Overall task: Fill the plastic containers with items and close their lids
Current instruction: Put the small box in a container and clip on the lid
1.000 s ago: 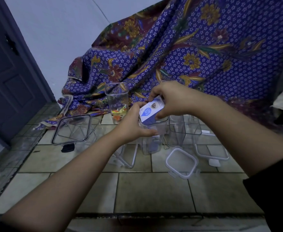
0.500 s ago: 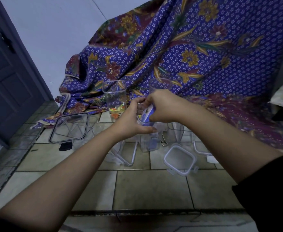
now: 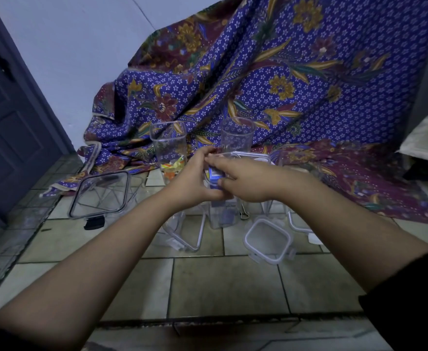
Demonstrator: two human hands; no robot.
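We see both hands meeting over the tiled floor, above a tall clear container that stands upright between them. The left hand has its grip curled round the top of that container, thumb low against its front wall. The right hand has its grip pinched on a small blue carton, which sits at the mouth of the container, partly hidden by both hands; we cannot tell how far down it goes.

Behind the left hand, a second tall container stands open with colourful wrapped pieces at its bottom. A third one stands further back, just in front of the purple batik cloth draped down onto the floor.

To the left a wide square container with a dark-rimmed lid rests on the tiles, and a small black object lies just beside its near edge. A small square lid lies flat on the floor near the right forearm, and a larger clear lid lies under the left forearm. A black sleeve covers the right upper arm. A dark door stands at the far left.
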